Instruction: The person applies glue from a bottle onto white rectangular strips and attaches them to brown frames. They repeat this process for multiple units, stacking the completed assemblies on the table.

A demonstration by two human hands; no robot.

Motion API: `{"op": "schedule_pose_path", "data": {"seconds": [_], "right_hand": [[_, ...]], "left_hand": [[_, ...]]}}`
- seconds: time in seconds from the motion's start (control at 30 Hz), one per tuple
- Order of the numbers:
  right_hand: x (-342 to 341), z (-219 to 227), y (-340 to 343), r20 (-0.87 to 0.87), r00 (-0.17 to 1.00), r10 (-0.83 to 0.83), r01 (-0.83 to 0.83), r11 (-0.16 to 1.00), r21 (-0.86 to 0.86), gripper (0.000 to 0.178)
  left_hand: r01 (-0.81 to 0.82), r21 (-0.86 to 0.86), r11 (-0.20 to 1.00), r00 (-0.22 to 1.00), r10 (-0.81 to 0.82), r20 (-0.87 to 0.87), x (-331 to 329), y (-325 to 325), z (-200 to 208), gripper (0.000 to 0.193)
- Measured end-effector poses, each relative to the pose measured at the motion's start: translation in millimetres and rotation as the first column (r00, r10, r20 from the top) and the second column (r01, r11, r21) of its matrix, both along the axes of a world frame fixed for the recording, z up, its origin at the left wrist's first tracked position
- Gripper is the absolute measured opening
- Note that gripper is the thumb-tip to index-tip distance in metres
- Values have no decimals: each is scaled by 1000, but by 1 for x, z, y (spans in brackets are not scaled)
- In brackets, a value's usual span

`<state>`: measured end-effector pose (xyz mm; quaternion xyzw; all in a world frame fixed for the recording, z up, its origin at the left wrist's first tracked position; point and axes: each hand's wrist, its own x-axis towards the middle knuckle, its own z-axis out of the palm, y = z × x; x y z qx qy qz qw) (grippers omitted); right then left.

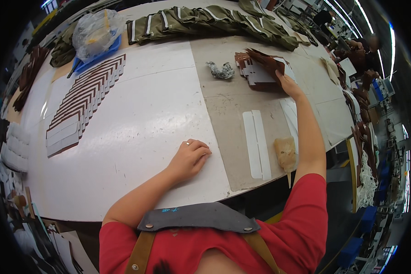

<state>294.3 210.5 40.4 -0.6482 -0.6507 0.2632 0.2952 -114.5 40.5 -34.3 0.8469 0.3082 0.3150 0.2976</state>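
Note:
My right hand (pixel 287 85) reaches to the far right of the table and grips the edge of some brown flat pieces (pixel 266 60). They are lifted and bent at the top of a pile of brown pieces with pale faces (pixel 255 75). On the white tabletop (pixel 137 109), near the middle, my left hand (pixel 192 157) rests with its fingers curled in; I see nothing in it. To its left, a slanting row of overlapping brown-edged pale pieces (pixel 84 102) is fanned out.
White strips (pixel 256 145) and a tan glue bag with a pointed tip (pixel 285 154) lie right of centre. A crumpled grey wad (pixel 220 70) sits left of the pile. Green garments (pixel 205 23) line the far edge, beside a blue tray (pixel 96 55) under clear plastic.

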Motion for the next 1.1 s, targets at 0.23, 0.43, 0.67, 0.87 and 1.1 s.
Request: {"op": "schedule_pose_path", "data": {"seconds": [0.23, 0.43, 0.67, 0.87, 1.1], "right_hand": [[-8, -6, 8, -101, 985, -139, 162, 946, 280, 44], [13, 0, 14, -239, 899, -368, 426, 859, 282, 41], [-74, 98, -64, 21, 939, -343, 193, 577, 794, 35], [-250, 84, -213, 506, 833, 225, -515, 650, 559, 40], [-252, 7, -238, 227, 853, 469, -497, 864, 83, 23]], "left_hand": [[16, 19, 1000, 1000, -15, -24, 1, -1, 1, 12], [12, 6, 1000, 1000, -12, -8, 5, 1, 0, 13], [-62, -344, 937, 956, 155, 250, -12, -2, 13, 19], [142, -885, 443, 733, 554, 395, -83, -14, 62, 69], [-236, -906, 351, 740, 670, 67, -151, -75, 38, 56]]}}
